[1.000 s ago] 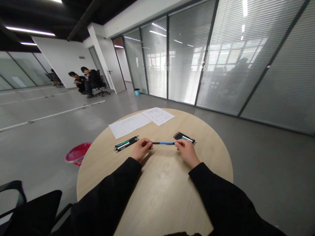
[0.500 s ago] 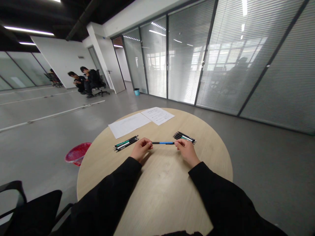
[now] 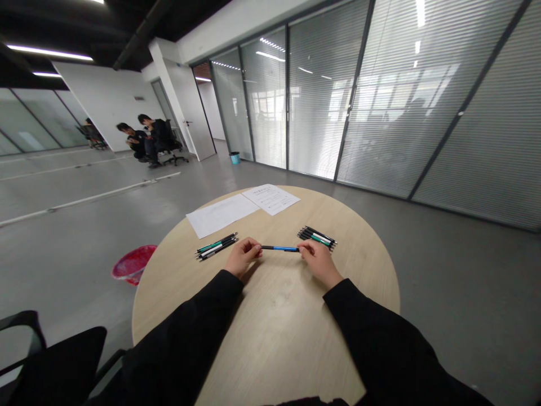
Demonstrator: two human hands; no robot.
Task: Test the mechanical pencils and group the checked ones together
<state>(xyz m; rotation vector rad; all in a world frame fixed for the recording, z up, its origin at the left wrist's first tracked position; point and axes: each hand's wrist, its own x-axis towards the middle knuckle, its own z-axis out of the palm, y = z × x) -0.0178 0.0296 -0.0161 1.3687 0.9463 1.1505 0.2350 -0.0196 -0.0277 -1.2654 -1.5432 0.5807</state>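
- Here we see the left hand [image 3: 242, 256] pinching one end of a blue pen [image 3: 279, 248] between thumb and fingertips, its grip closed on the pen.
- The right hand [image 3: 320, 263] pinches the other end, its grip closed in the same way, so the pen spans the gap between both hands, level and crosswise over the round wooden worktop [image 3: 274, 332].
- A left bunch of pens [image 3: 215, 246] lies on the worktop just beyond the left hand, and a right bunch of pens [image 3: 316, 237] lies just beyond the right hand.
- Farther off, two printed sheets [image 3: 245, 207] lie edge to edge near the far rim.
- Off the worktop to the left, a red wastebasket [image 3: 133, 264] stands on the grey floor [image 3: 76, 225], and two seated people [image 3: 147, 138] are well apart in the far left.
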